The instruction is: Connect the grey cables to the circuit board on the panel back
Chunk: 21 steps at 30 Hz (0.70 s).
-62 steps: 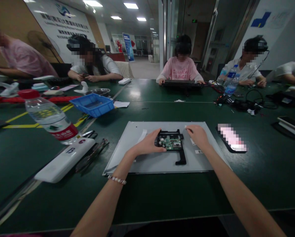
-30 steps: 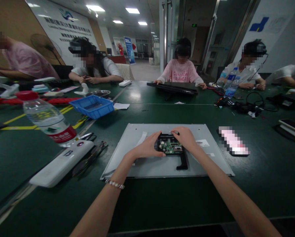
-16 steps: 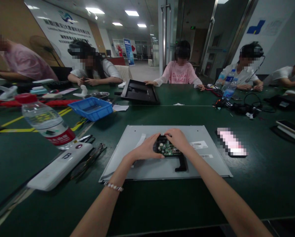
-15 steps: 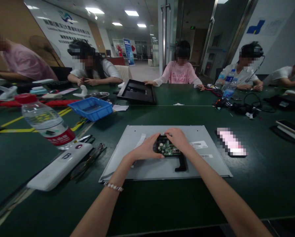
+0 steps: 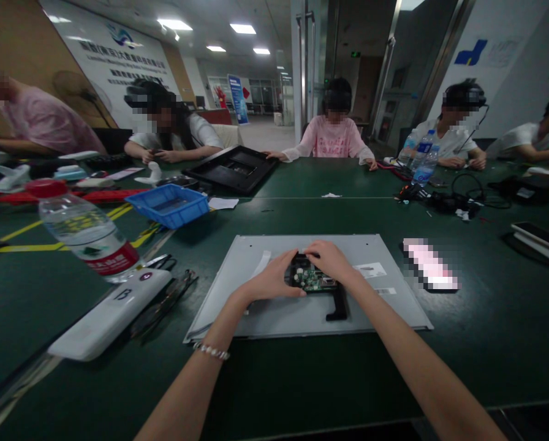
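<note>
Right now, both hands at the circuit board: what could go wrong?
The circuit board is exposed and the fingers are bare, so the right hand might brush or stress small components.

The left hand holds the black frame over the grey panel; pressing or sliding it could mark that surface.

The bottle stands right by the white case; a knock could topple it there.

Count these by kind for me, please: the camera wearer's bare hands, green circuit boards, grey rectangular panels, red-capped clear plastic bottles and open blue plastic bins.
Camera wearer's bare hands: 2 (left hand, right hand)
Green circuit board: 1
Grey rectangular panel: 1
Red-capped clear plastic bottle: 1
Open blue plastic bin: 1
Total: 6
</note>
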{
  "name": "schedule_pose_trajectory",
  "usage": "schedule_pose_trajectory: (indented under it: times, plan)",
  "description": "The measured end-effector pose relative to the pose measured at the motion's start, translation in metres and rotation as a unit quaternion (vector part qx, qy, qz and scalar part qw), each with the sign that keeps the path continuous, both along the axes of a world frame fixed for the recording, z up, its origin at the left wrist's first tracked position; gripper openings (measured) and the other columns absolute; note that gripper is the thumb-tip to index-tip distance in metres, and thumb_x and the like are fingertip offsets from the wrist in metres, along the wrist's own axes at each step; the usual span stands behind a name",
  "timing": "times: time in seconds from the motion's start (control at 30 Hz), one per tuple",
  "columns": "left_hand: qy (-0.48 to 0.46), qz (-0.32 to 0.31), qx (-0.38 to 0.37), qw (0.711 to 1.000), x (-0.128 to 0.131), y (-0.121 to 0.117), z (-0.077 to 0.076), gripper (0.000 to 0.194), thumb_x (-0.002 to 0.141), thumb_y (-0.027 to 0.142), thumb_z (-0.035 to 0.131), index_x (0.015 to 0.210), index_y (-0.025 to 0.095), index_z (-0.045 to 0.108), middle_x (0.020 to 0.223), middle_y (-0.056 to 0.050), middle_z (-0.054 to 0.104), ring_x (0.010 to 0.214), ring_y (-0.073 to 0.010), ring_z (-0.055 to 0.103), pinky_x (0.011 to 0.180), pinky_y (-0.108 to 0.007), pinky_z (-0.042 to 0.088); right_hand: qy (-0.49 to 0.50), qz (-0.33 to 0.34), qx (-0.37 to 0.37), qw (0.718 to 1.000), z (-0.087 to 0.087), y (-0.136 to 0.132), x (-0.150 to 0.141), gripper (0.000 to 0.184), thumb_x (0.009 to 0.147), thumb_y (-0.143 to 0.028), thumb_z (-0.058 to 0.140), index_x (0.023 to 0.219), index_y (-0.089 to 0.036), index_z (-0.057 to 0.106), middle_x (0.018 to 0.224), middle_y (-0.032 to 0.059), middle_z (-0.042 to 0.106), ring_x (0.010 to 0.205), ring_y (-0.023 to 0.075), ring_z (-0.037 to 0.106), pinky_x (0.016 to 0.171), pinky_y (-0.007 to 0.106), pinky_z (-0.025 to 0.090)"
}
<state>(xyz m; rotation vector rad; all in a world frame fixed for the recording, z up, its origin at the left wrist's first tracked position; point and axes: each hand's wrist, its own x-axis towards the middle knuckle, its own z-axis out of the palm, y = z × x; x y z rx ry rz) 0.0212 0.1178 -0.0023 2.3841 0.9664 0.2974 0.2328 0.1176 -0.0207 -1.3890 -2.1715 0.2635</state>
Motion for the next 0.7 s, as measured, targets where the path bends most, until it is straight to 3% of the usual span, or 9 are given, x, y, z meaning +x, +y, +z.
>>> schedule_pose_trajectory:
  times: [0.27, 0.37, 0.5, 0.7]
  plan:
    - [-0.019, -0.009, 0.006, 1.0, 0.0, -0.001, 0.0, 0.108, 0.063, 0.051, 0.07, 0.149, 0.025, 0.011, 0.15, -0.014, 0.027, 0.136, -0.039, 0.026, 0.11, -0.058, 0.02, 0.028, -0.008, -0.013, 1.0, 0.001, -0.002, 0.0, 0.025, 0.087, -0.016, 0.052, 0.106, -0.018, 0.067, 0.104, 0.0068, 0.068, 0.098, 0.017, 0.06, 0.09, 0.028, 0.042]
    - [-0.016, -0.01, 0.005, 1.0, 0.001, -0.001, 0.001, 0.108, 0.063, 0.053, 0.07, 0.148, 0.022, 0.012, 0.15, -0.015, 0.025, 0.136, -0.0386, 0.025, 0.111, -0.056, 0.02, 0.031, -0.012, -0.008, 0.999, 0.001, -0.003, 0.0, 0.028, 0.087, -0.014, 0.05, 0.111, -0.018, 0.064, 0.105, 0.0075, 0.068, 0.098, 0.0166, 0.06, 0.09, 0.028, 0.042]
    - [0.001, 0.0, -0.003, 1.0, 0.001, -0.002, 0.002, 0.109, 0.062, 0.057, 0.069, 0.147, 0.017, 0.014, 0.151, -0.019, 0.022, 0.137, -0.0375, 0.022, 0.112, -0.053, 0.019, 0.012, -0.011, 0.005, 1.0, 0.003, -0.005, -0.002, 0.025, 0.087, -0.012, 0.048, 0.103, -0.017, 0.067, 0.103, 0.0076, 0.069, 0.099, 0.0173, 0.06, 0.091, 0.028, 0.042]
    - [-0.019, -0.013, 0.009, 1.0, 0.0, 0.0, 0.0, 0.107, 0.062, 0.052, 0.07, 0.148, 0.021, 0.014, 0.149, -0.016, 0.028, 0.136, -0.0376, 0.025, 0.111, -0.056, 0.019, 0.0, -0.036, 0.016, 0.999, 0.019, -0.011, 0.006, 0.026, 0.088, -0.015, 0.048, 0.104, -0.017, 0.068, 0.109, 0.0079, 0.068, 0.106, 0.0186, 0.059, 0.097, 0.03, 0.039]
